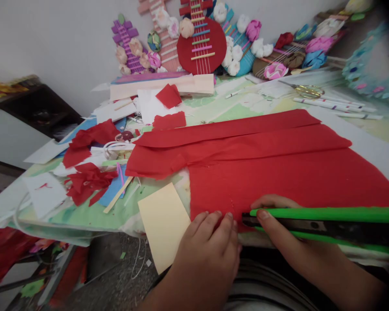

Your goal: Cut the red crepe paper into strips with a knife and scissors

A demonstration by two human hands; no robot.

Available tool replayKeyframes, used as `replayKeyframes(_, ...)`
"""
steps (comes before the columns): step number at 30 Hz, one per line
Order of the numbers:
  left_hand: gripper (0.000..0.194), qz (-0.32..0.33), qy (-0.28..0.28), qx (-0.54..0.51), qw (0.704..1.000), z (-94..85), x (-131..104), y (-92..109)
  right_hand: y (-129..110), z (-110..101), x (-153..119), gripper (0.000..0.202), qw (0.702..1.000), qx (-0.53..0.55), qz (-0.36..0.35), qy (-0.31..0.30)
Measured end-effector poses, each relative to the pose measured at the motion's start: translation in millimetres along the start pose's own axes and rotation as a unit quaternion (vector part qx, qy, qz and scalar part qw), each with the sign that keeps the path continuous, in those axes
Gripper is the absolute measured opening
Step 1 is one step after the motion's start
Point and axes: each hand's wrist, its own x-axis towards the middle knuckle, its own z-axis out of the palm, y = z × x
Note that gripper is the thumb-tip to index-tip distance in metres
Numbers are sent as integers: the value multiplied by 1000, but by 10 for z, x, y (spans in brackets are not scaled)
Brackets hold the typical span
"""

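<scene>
Left hand (207, 252) sits nearest the camera, palm down on the near-left corner of a broad, bright red sheet of thin, crepe-like material (278, 177); thumb hidden, so can't tell if that grip pinches or just presses. Right hand (298, 255) has its grip closed round a long bright-green and black hand tool (330, 213), exact kind unclear, tip just beside the left fingertips. Main risk, I'd say: if the tool has an edge or bite and slips left, it catches those fingers. Second: material looks flimsy, so an uneven tug could tear or skew it. Third: the pale yellow rectangular card (162, 224) overhangs the near edge of the green-mottled desk (94, 218); a wrist bump could drop it. Red sheet lies across the desk, reaching its near edge. Looks: even red, matte, lightly wrinkled, few small marks near the left hand, uneven left end, long overlapping layers along the far side.
</scene>
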Motion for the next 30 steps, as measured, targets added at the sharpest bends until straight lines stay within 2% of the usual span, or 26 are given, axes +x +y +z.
replayKeyframes(9, 27, 14, -3, 0, 1000, -2, -7, -3, -26, 48, -6, 22, 998, 28, 36, 45)
replayKeyframes(23, 30, 11, -30, -4, 999, -22, -5, -12, -45, 59, -21, 21, 999, 29, 19, 23)
replayKeyframes(30, 32, -1, -24, -10, 1000, -49, 7, 3, -35, 64, -56, 21, 999, 5, 26, 45)
